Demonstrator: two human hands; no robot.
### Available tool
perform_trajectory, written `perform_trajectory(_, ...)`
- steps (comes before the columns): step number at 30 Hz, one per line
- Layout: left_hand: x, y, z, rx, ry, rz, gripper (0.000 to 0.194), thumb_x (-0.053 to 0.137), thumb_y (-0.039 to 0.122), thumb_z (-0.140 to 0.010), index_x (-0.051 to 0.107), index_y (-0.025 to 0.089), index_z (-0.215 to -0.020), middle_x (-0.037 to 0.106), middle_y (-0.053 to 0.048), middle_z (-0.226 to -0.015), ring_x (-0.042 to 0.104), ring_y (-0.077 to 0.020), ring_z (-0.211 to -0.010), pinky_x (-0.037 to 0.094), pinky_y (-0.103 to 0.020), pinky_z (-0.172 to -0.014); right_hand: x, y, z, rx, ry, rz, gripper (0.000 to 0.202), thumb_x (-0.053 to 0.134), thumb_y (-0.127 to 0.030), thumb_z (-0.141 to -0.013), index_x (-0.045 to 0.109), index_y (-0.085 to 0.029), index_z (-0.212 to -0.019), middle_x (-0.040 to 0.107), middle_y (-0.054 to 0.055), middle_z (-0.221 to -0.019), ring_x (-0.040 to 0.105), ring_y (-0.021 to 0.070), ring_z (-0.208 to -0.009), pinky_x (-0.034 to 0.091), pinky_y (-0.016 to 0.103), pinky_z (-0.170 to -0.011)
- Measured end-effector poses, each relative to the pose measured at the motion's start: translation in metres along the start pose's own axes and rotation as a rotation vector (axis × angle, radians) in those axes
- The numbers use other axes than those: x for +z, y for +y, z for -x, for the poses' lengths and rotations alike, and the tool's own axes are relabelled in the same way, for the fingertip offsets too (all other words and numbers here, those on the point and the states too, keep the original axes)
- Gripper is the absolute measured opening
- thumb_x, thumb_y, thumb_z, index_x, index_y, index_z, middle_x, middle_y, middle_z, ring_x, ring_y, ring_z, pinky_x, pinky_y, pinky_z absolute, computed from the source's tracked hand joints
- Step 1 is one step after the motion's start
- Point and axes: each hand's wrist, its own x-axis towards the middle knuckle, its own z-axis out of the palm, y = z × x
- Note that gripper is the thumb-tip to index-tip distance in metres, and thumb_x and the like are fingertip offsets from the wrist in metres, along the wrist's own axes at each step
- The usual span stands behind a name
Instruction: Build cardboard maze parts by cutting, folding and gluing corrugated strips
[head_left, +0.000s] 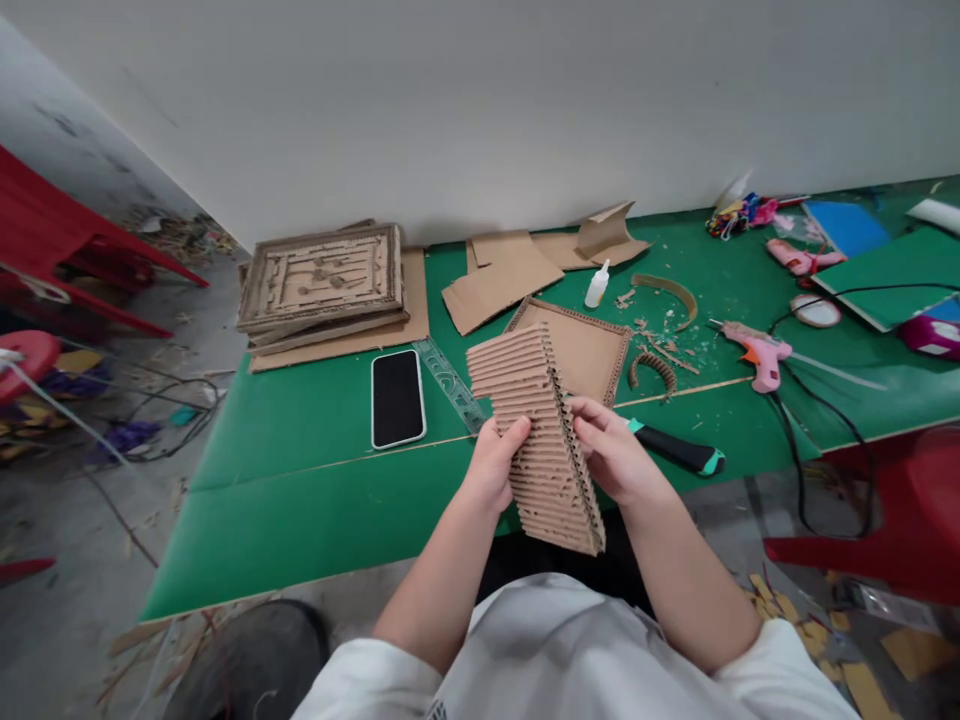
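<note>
My left hand (493, 463) and my right hand (609, 452) both grip a long piece of ribbed corrugated cardboard (538, 420), held tilted above the near edge of the green table (300, 500). The left hand clasps its left edge, the right hand its serrated right edge. Just behind it on the table lies a flat cardboard panel (581, 345) with a corrugated border. A black-handled knife (675, 452) lies to the right of my right hand.
A phone (397, 397) lies face up beside a clear ruler (450, 382). Stacked cardboard frames (322, 280) sit at the back left, with loose cardboard sheets (499, 275), a glue bottle (598, 285), curved cardboard strips (664, 290) and a pink glue gun (761, 357) with cable. Red chairs (892, 520) stand on both sides.
</note>
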Motion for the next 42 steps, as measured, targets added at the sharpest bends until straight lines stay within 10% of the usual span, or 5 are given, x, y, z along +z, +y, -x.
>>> perform_trajectory(8, -0.003, -0.006, 0.014, -0.01, -0.065, -0.101, 0.048, 0.088, 0.042, -0.047, 0.069, 0.014, -0.081, 0.074, -0.005, -0.079, 0.069, -0.0199, -0.073, 0.054, -0.03, -0.072, 0.007, -0.027, 0.002, -0.596, 0.351, 0.391, 0.018, 0.069, -0.035, -0.076, 0.068, -0.025, -0.091, 0.069, 0.001, -0.092, 0.063, 0.0144, -0.084, 0.052, 0.029, -0.077)
perform_trajectory(20, -0.011, -0.031, 0.011, -0.356, -0.434, 0.187, 0.055, 0.088, 0.051, -0.041, 0.064, 0.014, -0.074, 0.053, 0.006, -0.049, 0.047, -0.0044, -0.04, 0.039, -0.013, -0.04, -0.002, -0.027, -0.009, -0.435, -0.081, 0.132, 0.067, 0.081, -0.04, -0.061, 0.056, -0.032, -0.122, 0.056, 0.004, -0.133, 0.056, 0.0191, -0.115, 0.05, 0.032, -0.092)
perform_trajectory(25, -0.016, -0.007, 0.003, -0.374, -0.585, -0.027, 0.067, 0.081, 0.062, -0.047, 0.067, 0.012, -0.089, 0.059, 0.001, -0.058, 0.056, -0.0085, -0.05, 0.045, -0.016, -0.047, -0.029, -0.06, -0.017, -0.387, -0.334, 0.408, 0.034, 0.079, -0.038, -0.066, 0.069, -0.024, -0.095, 0.07, 0.002, -0.094, 0.064, 0.0158, -0.088, 0.052, 0.03, -0.081)
perform_trajectory(33, -0.029, 0.072, 0.018, 0.459, -0.376, -1.115, 0.078, 0.053, 0.07, -0.076, 0.045, 0.023, -0.137, 0.049, -0.013, -0.14, 0.045, -0.0312, -0.131, 0.039, -0.045, -0.107, -0.026, -0.069, -0.014, -0.821, -0.09, 0.669, 0.015, 0.078, -0.027, -0.069, 0.067, -0.025, -0.08, 0.065, -0.001, -0.082, 0.061, 0.0153, -0.084, 0.049, 0.037, -0.09)
perform_trajectory(42, -0.009, 0.067, 0.033, 1.089, -0.154, -1.713, 0.022, 0.051, 0.026, -0.092, 0.065, 0.016, -0.107, 0.075, -0.005, -0.09, 0.071, -0.0158, -0.075, 0.054, -0.025, -0.067, -0.019, -0.074, 0.004, -1.047, -0.178, 0.915, 0.021, 0.072, -0.015, -0.075, 0.069, -0.026, -0.093, 0.072, 0.0, -0.088, 0.068, 0.0152, -0.086, 0.045, 0.043, -0.102)
